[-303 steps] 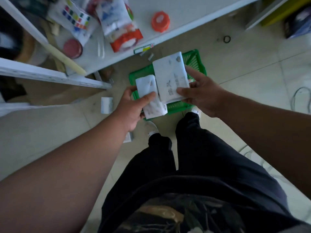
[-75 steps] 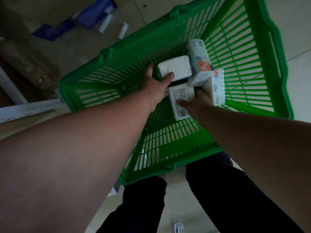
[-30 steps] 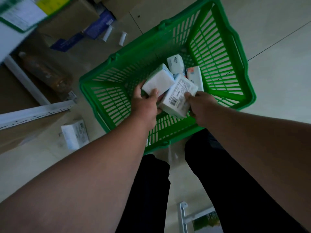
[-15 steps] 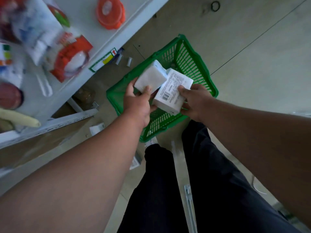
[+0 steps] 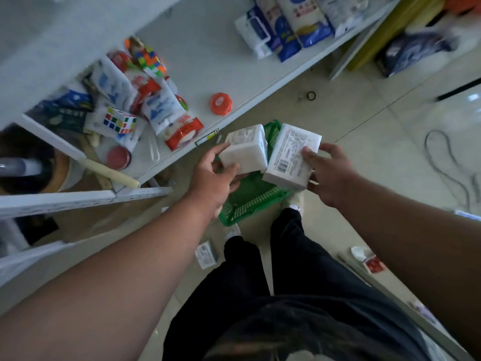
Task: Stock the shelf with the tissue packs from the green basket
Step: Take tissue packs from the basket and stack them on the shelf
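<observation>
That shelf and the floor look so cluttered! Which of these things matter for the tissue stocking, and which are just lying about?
Part of the job:
- left hand gripping a tissue pack
- right hand gripping a barcoded tissue pack
- green basket on the floor
- white shelf

Just lying about:
- puzzle cube
- orange lid
- blue-and-white bags
- floor cable

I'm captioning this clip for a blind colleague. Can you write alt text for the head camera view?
Seen from above, a person's left hand and right hand each hold a white tissue pack over a green basket on the floor, beside a white shelf holding packaged goods and puzzle cubes.
</observation>
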